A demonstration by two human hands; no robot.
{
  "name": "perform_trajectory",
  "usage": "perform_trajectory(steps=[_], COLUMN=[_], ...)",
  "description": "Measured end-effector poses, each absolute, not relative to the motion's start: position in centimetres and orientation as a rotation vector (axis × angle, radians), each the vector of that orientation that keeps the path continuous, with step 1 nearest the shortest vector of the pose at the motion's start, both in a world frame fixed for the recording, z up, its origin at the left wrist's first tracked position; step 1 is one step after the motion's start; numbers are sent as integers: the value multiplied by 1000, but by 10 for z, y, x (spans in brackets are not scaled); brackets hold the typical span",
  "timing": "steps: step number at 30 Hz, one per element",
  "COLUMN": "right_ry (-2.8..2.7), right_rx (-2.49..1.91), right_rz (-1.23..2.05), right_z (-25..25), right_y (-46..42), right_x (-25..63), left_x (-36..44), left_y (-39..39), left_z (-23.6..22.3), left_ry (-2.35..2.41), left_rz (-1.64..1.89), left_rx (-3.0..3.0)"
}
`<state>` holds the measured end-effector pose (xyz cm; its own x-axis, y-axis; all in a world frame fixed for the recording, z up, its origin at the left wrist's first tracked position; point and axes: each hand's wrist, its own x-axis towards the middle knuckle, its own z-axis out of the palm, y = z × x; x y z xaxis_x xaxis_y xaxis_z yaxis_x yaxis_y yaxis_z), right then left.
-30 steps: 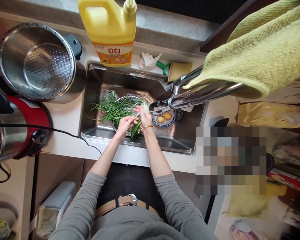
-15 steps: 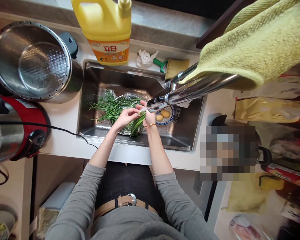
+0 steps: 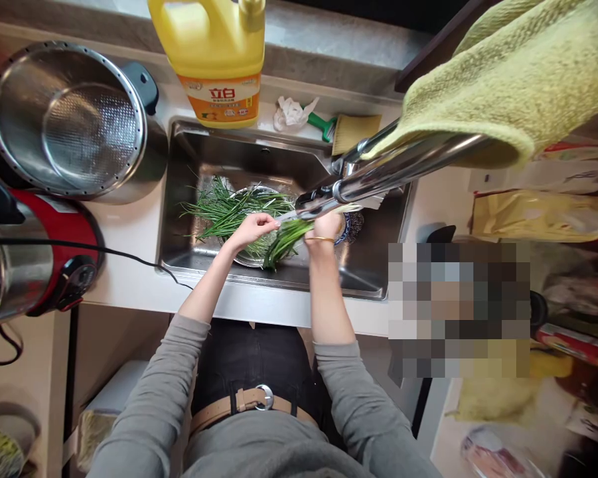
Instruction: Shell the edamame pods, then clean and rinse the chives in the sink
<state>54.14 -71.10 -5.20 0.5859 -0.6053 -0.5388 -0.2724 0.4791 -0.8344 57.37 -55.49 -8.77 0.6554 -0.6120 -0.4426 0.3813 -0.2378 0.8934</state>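
My right hand [image 3: 327, 228] is closed around a bunch of chives [image 3: 289, 240], pale ends pointing right and green leaves hanging left, below the chrome tap [image 3: 323, 201]. Beside the leaf end, my left hand [image 3: 255, 228] pinches its thumb and fingertips together; whatever is between them is too small to make out. More long chives [image 3: 222, 214] lie loosely over a metal basin in the steel sink [image 3: 363, 272]. Behind my right hand, a blue-patterned plate [image 3: 347, 226] shows only its rim.
A yellow detergent jug [image 3: 222, 99], a crumpled white tissue, a green peeler [image 3: 322, 126] and a sponge [image 3: 356, 135] stand along the sink's back edge. A steel pot [image 3: 152, 156] and red appliance [image 3: 87, 229] are at left. A towel [image 3: 478, 99] hangs over the tap.
My right hand has moved right with the bunch of chives, away from my left hand, and now covers the potatoes on the plate. My left hand stays almost in place.
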Motion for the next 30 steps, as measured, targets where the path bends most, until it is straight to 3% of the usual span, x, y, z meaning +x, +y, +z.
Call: perform_trajectory(steps=[4, 10, 16, 22, 30], right_ry=[1063, 1001, 1058, 1063, 1045], right_rx=[-976, -1230, -1156, -1100, -1057], right_rz=[-591, -880, -760, -573, -352], right_z=[-4, 50, 27, 2, -30], right_y=[-770, -813, -796, -774, -737], right_x=[507, 449, 446, 446, 476], left_x=[575, 562, 535, 540, 563], left_y=[-538, -534, -560, -550, -534], left_z=[-116, -158, -168, -166, -131], left_ry=[-220, -298, -754, -692, -220], left_rz=[-1030, -947, -1060, -997, -667], left_rx=[1609, 2070, 2456, 2547, 2010])
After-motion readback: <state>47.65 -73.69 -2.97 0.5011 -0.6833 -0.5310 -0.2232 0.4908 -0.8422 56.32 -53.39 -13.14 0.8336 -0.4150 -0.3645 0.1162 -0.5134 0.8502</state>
